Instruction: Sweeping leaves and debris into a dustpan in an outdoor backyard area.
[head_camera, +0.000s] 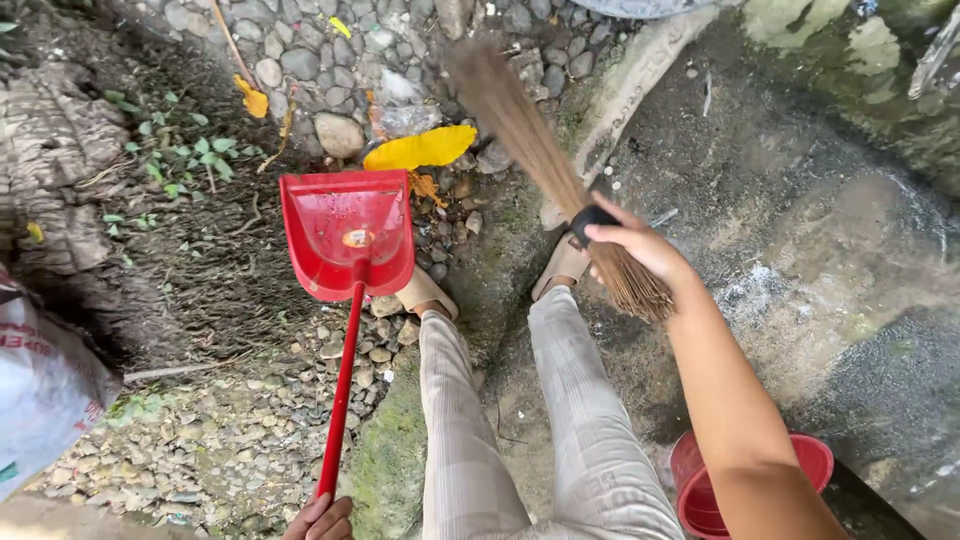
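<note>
A bundled brown stick broom (540, 160) is clamped in the right hand (640, 245) near its black binding, bristles swung toward a yellow fallen leaf (420, 150) on the pebbles. The long-handled red plastic dustpan (348, 235) is held upright by the closed left hand (320, 520), its mouth facing the leaf so debris can be caught.

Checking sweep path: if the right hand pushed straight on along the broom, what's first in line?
The right hand holds the broom pointing up-left in frame. Past the bristle tips lie the pebbles, so probably those first. The yellow leaf sits just left of that line; depth is unclear.
</note>
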